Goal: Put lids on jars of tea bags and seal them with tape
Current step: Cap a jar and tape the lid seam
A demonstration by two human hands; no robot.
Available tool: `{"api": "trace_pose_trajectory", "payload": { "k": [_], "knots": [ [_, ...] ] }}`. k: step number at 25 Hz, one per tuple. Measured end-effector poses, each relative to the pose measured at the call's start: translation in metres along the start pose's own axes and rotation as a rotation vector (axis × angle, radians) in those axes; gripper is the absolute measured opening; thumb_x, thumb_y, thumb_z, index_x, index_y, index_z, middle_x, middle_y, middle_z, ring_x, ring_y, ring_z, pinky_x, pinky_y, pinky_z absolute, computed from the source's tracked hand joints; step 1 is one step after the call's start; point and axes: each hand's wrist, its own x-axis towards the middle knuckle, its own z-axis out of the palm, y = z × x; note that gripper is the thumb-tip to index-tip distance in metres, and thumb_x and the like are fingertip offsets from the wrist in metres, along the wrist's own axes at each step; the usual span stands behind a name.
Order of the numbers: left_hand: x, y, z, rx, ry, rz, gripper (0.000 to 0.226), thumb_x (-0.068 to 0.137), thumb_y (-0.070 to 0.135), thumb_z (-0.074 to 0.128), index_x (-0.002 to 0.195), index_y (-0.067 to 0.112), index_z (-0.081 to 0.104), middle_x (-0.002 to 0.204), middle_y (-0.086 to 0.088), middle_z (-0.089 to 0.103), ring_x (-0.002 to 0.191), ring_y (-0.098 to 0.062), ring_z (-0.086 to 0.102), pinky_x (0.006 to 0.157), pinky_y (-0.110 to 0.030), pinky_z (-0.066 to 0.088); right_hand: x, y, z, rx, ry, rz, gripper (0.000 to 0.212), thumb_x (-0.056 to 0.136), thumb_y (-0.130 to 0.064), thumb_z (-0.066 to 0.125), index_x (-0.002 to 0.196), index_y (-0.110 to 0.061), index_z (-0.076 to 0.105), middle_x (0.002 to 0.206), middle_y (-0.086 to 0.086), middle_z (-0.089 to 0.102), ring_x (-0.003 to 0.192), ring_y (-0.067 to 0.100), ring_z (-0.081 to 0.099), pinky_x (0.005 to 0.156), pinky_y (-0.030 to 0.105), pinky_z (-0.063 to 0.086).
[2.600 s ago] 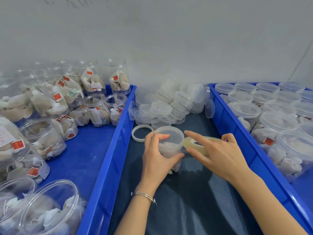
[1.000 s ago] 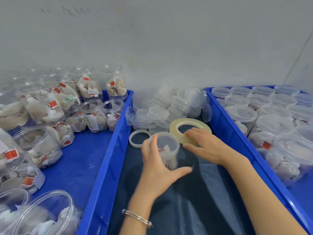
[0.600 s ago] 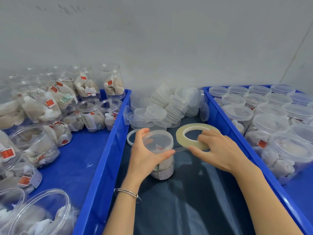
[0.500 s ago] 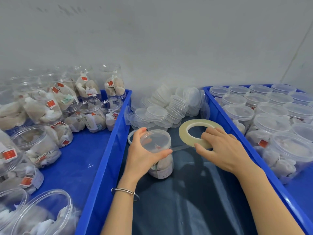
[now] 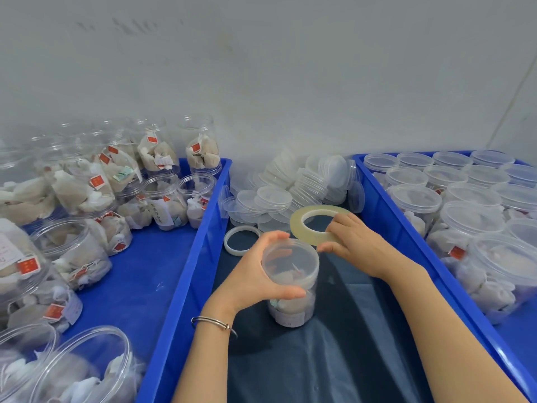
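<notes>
Sealing in progress: the left hand grips the lidded jar, upright in the middle blue bin; the right hand pinches the tape roll just beside the lid. Recommend taut tape along the seam and steady jar rotation.
</notes>
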Motion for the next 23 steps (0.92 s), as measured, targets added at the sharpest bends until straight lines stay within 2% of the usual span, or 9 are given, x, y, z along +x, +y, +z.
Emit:
{"api": "trace_pose_trajectory", "payload": {
  "k": [3,6,10,12,14,16,18,20,23],
  "knots": [
    [0.000,0.014,-0.012,0.107,-0.135,-0.057,0.089,0.062,0.018,0.090,0.133,0.034,0.040,0.131,0.019,0.048,0.122,0.003,0.046,0.102,-0.021,0.040,-0.004,-0.003,0.003,0.075,-0.079,-0.024,0.077,0.074,-0.071,0.025,0.095,-0.005,0.057,0.101,-0.001,0.046,0.097,0.008,0.035,0.087,0.030,0.041],
    [0.006,0.035,-0.020,0.345,-0.274,-0.160,0.093,0.071,0.022,0.084,0.144,0.039,0.028,0.142,0.021,0.031,0.128,-0.004,0.038,0.100,-0.023,0.037,-0.009,-0.003,0.007,0.162,-0.111,0.019,0.057,0.092,-0.057,0.039,0.091,-0.003,0.056,0.092,0.005,0.050,0.091,0.015,0.039,0.084,0.033,0.041],
    [0.010,0.063,-0.006,0.782,-0.363,-0.244,0.090,0.084,0.002,0.057,0.150,0.041,0.010,0.152,0.009,0.012,0.121,-0.026,0.040,0.088,-0.035,0.043,-0.014,-0.004,0.004,0.186,-0.138,0.011,0.030,0.095,-0.037,0.041,0.082,-0.011,0.048,0.084,-0.003,0.045,0.092,0.013,0.037,0.083,0.034,0.040],
    [0.008,0.071,0.010,0.880,-0.340,-0.309,0.087,0.082,-0.003,0.046,0.145,0.047,0.011,0.154,-0.001,0.006,0.131,-0.038,0.028,0.096,-0.049,0.043,-0.015,-0.006,0.004,0.151,-0.136,0.012,0.024,0.097,-0.031,0.040,0.079,-0.014,0.045,0.083,-0.005,0.043,0.091,0.013,0.036,0.083,0.034,0.040],
    [0.006,0.068,0.027,0.887,-0.310,-0.357,0.081,0.084,0.008,0.053,0.143,0.041,0.010,0.158,-0.009,-0.011,0.142,-0.047,-0.007,0.106,-0.066,0.026,-0.016,-0.005,0.004,0.133,-0.120,0.011,0.025,0.099,-0.032,0.039,0.084,-0.014,0.049,0.085,-0.007,0.045,0.093,0.011,0.035,0.084,0.031,0.039],
    [0.004,0.059,0.042,0.821,-0.199,-0.339,0.076,0.083,0.045,0.065,0.140,0.035,0.014,0.157,-0.009,-0.011,0.142,-0.044,-0.018,0.105,-0.070,0.018,-0.017,-0.002,0.004,0.095,-0.085,-0.006,0.025,0.099,-0.038,0.040,0.089,-0.017,0.050,0.091,-0.007,0.047,0.100,0.011,0.036,0.086,0.032,0.040],
    [0.002,0.050,0.053,0.789,0.045,-0.233,0.064,0.082,0.069,0.052,0.130,0.035,0.028,0.150,-0.006,0.015,0.143,-0.038,0.002,0.105,-0.062,0.028,-0.018,0.001,0.000,0.025,-0.033,-0.013,0.025,0.097,-0.044,0.041,0.094,-0.022,0.051,0.098,-0.009,0.049,0.105,0.009,0.036,0.082,0.036,0.046],
    [0.002,0.042,0.058,0.835,0.273,-0.106,0.044,0.089,0.063,0.047,0.122,0.036,0.036,0.139,0.001,0.032,0.137,-0.029,0.020,0.100,-0.049,0.038,-0.018,0.004,-0.005,-0.032,0.018,-0.009,0.027,0.095,-0.050,0.042,0.095,-0.025,0.052,0.099,-0.012,0.050,0.106,0.006,0.036,0.075,0.036,0.049],
    [0.007,0.031,0.056,0.813,0.333,-0.037,0.032,0.090,0.056,0.049,0.115,0.038,0.040,0.134,0.008,0.038,0.131,-0.023,0.026,0.095,-0.043,0.041,-0.016,0.007,-0.003,-0.076,0.093,-0.012,0.038,0.091,-0.060,0.039,0.096,-0.025,0.053,0.098,-0.014,0.050,0.103,0.005,0.037,0.070,0.030,0.047]
  ]
}}
